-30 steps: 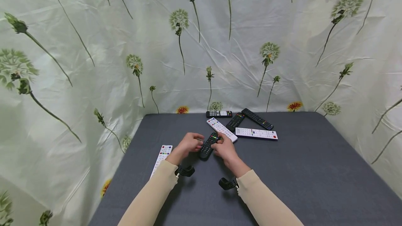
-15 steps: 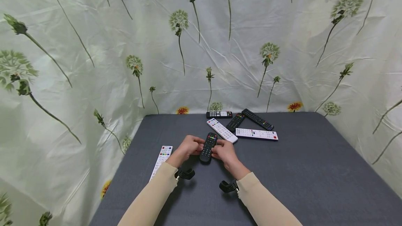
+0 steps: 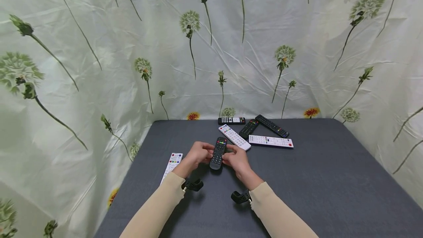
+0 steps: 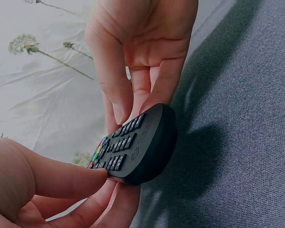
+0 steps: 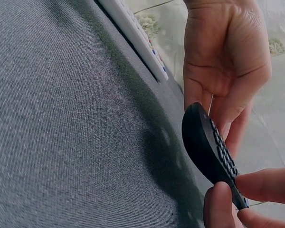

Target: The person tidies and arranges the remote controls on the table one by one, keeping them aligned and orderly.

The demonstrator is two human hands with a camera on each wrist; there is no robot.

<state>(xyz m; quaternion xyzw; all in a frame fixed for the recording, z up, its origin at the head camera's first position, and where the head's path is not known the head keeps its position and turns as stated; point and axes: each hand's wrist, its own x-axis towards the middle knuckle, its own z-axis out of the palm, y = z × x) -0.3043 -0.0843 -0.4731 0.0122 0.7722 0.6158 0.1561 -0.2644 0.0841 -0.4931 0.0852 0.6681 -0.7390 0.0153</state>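
Note:
A black remote control (image 3: 218, 153) is held between my two hands, lifted off the table with a shadow under it. On its left edge, my left hand (image 3: 197, 153) grips it with thumb and fingers. Opposite, the right hand (image 3: 238, 160) pinches the other edge. The left wrist view shows the remote's rounded lower end (image 4: 154, 142) tilted, with the left thumb near its buttons. In the right wrist view its dark underside (image 5: 199, 142) faces the cloth, while the right fingertips (image 5: 221, 199) hold the edge.
A grey cloth-covered table (image 3: 314, 194) lies below. At left is a white remote (image 3: 172, 164), partly behind the left arm. Behind the hands lie a white remote (image 3: 234, 137), another white one (image 3: 271, 141) and several black ones (image 3: 272, 126). A floral curtain (image 3: 251, 65) hangs behind.
The black remote has turned from a slant to nearly upright in view and been raised. My left hand, first just beside it, now grips it too.

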